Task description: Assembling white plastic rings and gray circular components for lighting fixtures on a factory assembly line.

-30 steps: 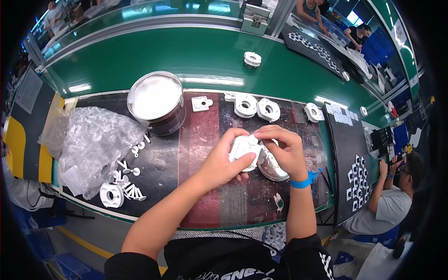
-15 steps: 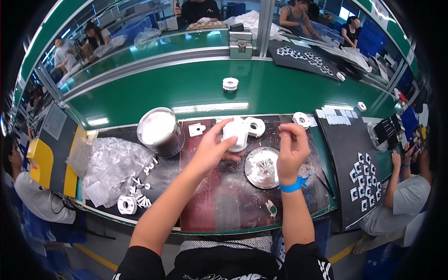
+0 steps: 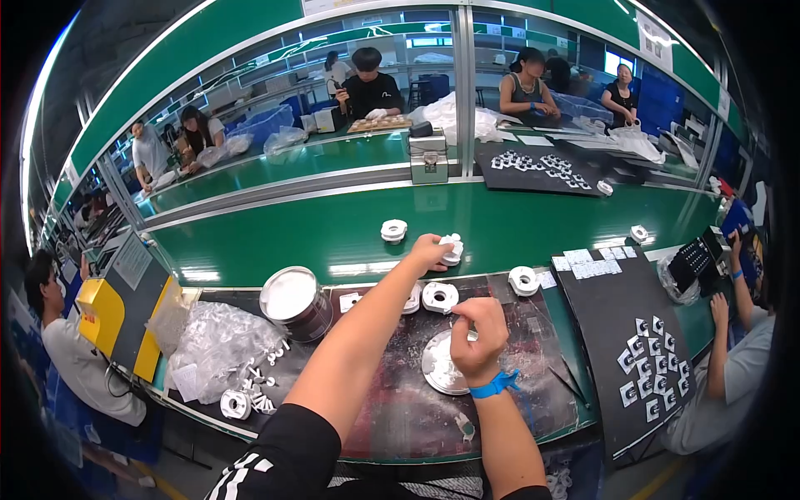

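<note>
My left arm stretches forward over the bench. With its fingers closed, my left hand [image 3: 428, 252] grips a white plastic housing [image 3: 452, 250] at the green surface beyond the work mat. My right hand [image 3: 482, 337], a blue band on its wrist, hovers over a round dish [image 3: 435, 371] of white material. Its fingers are curled and pinched together; what they hold, if anything, is too small to make out. Close by on the mat lies a white ring-shaped part [image 3: 440, 297], and another ring-shaped part [image 3: 524, 281] sits to its right.
A tin [image 3: 321, 317] of white paste stands left of the mat, beside a clear plastic bag [image 3: 221, 337] and loose white pieces [image 3: 260, 383]. One white part [image 3: 393, 231] rests on the green surface [image 3: 292, 221]. A black board [image 3: 600, 333] with small parts lies right. Several people work nearby.
My left hand has carried the white housing forward from above the mat to the green surface. My right hand stays pinched near the dish. The view has tilted upward.
</note>
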The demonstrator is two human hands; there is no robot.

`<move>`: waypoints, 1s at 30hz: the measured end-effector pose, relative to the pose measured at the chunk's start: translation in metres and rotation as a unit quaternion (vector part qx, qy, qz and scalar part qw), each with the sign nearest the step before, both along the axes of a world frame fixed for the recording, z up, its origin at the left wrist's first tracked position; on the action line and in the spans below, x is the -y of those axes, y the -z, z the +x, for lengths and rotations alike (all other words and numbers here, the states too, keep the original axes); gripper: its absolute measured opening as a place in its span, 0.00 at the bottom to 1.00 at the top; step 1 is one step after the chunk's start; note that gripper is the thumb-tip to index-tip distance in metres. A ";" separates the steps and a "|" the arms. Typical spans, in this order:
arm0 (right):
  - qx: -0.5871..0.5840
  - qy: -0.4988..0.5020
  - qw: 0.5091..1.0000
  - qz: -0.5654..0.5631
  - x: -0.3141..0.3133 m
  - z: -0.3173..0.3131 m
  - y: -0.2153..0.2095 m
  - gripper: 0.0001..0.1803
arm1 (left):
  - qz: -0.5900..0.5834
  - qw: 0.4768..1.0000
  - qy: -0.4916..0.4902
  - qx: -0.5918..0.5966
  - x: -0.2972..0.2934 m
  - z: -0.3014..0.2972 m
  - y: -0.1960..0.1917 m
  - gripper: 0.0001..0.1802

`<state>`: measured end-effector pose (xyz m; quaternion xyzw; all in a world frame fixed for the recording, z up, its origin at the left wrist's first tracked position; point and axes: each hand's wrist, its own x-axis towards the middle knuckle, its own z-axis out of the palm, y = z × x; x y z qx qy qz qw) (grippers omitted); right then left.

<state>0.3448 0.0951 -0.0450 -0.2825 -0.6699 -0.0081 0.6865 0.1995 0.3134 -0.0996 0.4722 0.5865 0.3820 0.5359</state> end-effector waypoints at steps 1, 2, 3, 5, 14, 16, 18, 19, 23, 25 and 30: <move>-0.002 0.000 1.000 0.000 -0.001 0.000 -0.001 0.14 | 0.003 0.999 0.023 -0.041 -0.004 -0.004 -0.001 0.30; 0.001 -0.008 1.000 0.004 -0.002 0.000 -0.002 0.14 | 0.005 0.996 0.045 -0.082 -0.009 -0.009 -0.001 0.32; 0.006 -0.009 1.000 0.000 -0.004 0.002 0.001 0.14 | 0.010 0.982 0.051 -0.180 -0.008 -0.005 -0.006 0.29; 0.010 -0.010 1.000 -0.016 -0.002 0.005 0.000 0.13 | 0.012 0.942 0.085 -0.324 -0.007 -0.008 -0.029 0.31; 0.029 -0.014 0.999 -0.008 -0.003 0.004 0.002 0.12 | 0.077 0.730 0.079 -0.674 -0.016 -0.101 -0.058 0.36; 0.037 -0.022 0.999 -0.005 -0.002 0.001 0.001 0.13 | 0.032 0.730 0.110 -0.673 -0.020 -0.124 -0.043 0.43; 0.034 -0.023 0.999 0.007 0.000 0.001 0.000 0.13 | 0.078 0.759 0.092 -0.640 -0.016 -0.128 -0.034 0.41; 0.034 -0.022 0.999 0.003 0.000 0.001 0.000 0.12 | 0.079 0.759 0.089 -0.640 -0.017 -0.128 -0.035 0.41; 0.032 -0.020 0.999 -0.003 -0.001 0.000 -0.001 0.11 | 0.174 0.717 0.082 -0.670 -0.008 -0.117 -0.032 0.20; 0.025 -0.025 0.999 -0.007 -0.002 -0.002 0.000 0.11 | 0.158 0.716 0.052 -0.678 0.000 -0.112 -0.036 0.14; 0.016 -0.027 0.999 -0.002 -0.003 -0.007 0.003 0.11 | 0.179 0.708 -0.002 -0.683 0.014 -0.125 -0.049 0.21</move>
